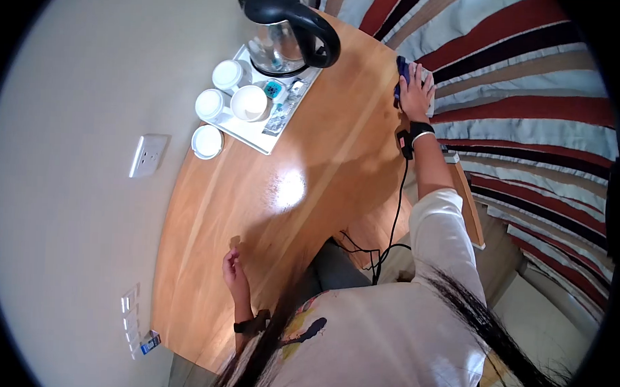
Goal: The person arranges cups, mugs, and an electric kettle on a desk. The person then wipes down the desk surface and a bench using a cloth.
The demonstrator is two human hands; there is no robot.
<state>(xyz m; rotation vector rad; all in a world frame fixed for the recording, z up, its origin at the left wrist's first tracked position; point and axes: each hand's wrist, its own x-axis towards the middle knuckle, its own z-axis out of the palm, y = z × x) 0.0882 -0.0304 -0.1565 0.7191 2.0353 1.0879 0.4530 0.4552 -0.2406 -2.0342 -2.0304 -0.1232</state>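
The right hand [414, 95] lies palm down at the tabletop's [324, 167] curtain-side edge, fingers spread over a dark blue object [400, 68] and a pale, flat one [430, 107], both partly covered. The left hand [235, 273] hangs over the wall-side part of the tabletop, fingers loosely curled; whether they hold anything I cannot tell. One black cable [401, 197] runs from a small black device [404, 143] beside the right wrist over the near edge. Toward the tabletop's far wall-side corner, one white rectangular tray [249, 132] carries one clear-bodied kettle [277, 48] with black plastic lid and handle, three smooth white cups [249, 104], one teal packet [275, 90] and shiny foil sachets [278, 117]. One round white dish [207, 142] sits just beside the tray. Striped fabric curtain [531, 106] borders the grained wood.
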